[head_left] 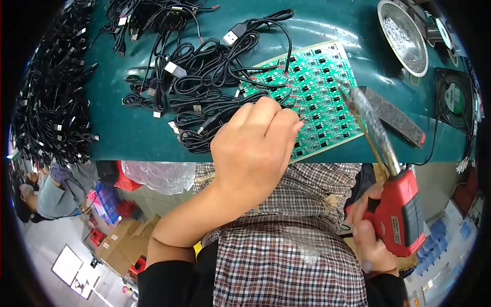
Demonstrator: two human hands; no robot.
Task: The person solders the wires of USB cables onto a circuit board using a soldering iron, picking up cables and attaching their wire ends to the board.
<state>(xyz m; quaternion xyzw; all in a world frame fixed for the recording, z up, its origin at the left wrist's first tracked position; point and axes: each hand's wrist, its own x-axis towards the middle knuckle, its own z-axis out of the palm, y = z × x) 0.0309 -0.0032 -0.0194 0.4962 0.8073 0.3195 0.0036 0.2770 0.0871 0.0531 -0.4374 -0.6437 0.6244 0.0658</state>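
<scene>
- Your left hand (254,148), fingers curled shut, presses thin wires onto the green rectangular circuit board (313,97) at frame centre.
- Your right hand (369,236) grips the red pistol-shaped soldering gun (400,209), tip over the board.

Cables (204,87) left of circuit board (312,97)

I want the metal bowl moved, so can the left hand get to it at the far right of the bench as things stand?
Probably not easily. The left hand rests on the green circuit board, and the soldering gun in the right hand angles across the line to the metal bowl.
</scene>
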